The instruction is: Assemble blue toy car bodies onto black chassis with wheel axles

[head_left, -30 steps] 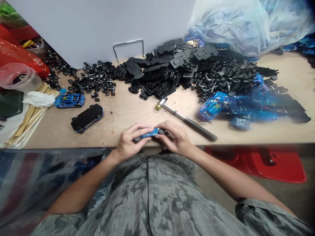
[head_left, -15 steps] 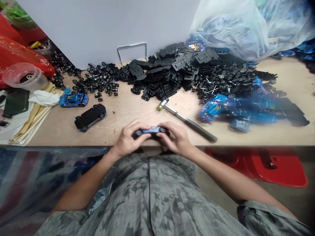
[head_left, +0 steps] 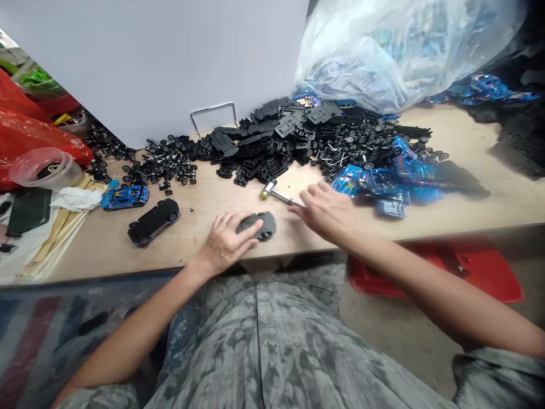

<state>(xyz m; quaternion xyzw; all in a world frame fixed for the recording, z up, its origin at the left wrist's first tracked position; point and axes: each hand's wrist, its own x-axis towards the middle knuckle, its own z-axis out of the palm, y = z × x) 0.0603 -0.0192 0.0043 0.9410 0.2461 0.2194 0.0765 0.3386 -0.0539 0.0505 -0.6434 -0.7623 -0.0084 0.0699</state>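
My left hand (head_left: 225, 241) rests on a toy car (head_left: 260, 225), which lies on the plywood table (head_left: 204, 210) with its dark grey side up. My right hand (head_left: 326, 211) is apart from the car, its fingers extended over the handle of a steel hammer (head_left: 287, 196). The hammer's small yellow-tipped head (head_left: 267, 190) lies on the table by the fingertips, and the hand hides part of the handle. I cannot tell whether those fingers touch it.
Heaps of black chassis (head_left: 264, 142) and wheel axles (head_left: 166, 162) lie behind. Blue car bodies (head_left: 383, 187) sit at right, below a clear plastic bag (head_left: 395, 57). Two finished cars (head_left: 125, 197) (head_left: 153, 221) stand at left. A red bin (head_left: 434, 272) sits beyond the table edge.
My right hand has let go of the car and moved forward and right over the hammer. The car now lies on the table under my left hand, turned dark side up. The view has swung left.
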